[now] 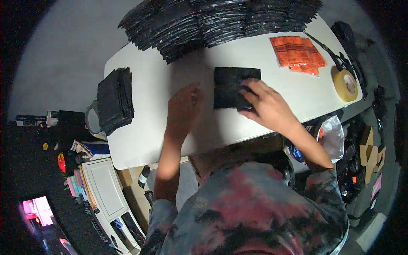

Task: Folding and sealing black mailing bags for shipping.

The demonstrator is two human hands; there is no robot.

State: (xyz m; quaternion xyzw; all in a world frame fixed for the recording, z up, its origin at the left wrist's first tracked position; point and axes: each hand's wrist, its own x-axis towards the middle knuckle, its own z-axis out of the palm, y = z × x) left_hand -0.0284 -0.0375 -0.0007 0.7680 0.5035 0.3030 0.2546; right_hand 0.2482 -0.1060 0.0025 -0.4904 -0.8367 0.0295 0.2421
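A flat black rectangular packet [228, 87], perhaps a folded plastic bag, lies on the white table [146, 143]. My right hand [266, 103] is over its right side with fingers bent and apart; whether the fingertips press on it is hard to tell. To the left of the packet my left hand [185, 106] hovers in shadow, blurred, fingers curled, and its grip cannot be made out. A stack of similar black packets [115, 98] stands at the table's left edge. Long rows of black plastic packets [220, 22] fill the table's far side.
Orange fabric in clear plastic packaging [298, 52] lies at the back right. A roll of tape [346, 86] rests near the right edge, beside black straps or cords. Below the table's left side is a white cabinet [105, 188]; an opened cardboard box [369, 153] lies at the right.
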